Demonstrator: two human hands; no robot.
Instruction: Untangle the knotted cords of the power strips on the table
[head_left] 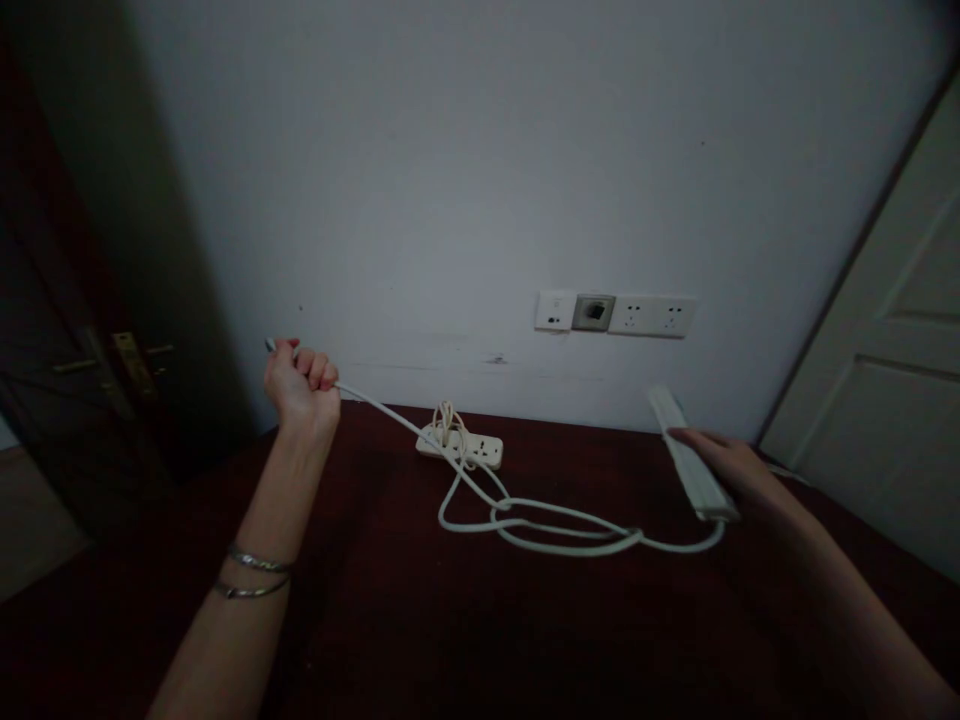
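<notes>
My left hand (301, 385) is closed around a white power cord (382, 408), holding it raised at the left with a short end poking out above the fist. From there the cord slants down to a loosely knotted loop (570, 548) over the dark red tabletop (420, 640). Its other end runs into a long white power strip (694, 470) at the right. My right hand (720, 462) grips that strip, which is tilted and slightly blurred. Behind the cord lies a second, smaller white power strip (487, 452) with its own thin cord bundled on top.
Wall sockets (652, 316) and a grey-framed plate (594, 312) are set in the pale wall behind the table. A dark door with a brass handle (131, 360) stands at the left. At the right is a white panelled door (892, 330).
</notes>
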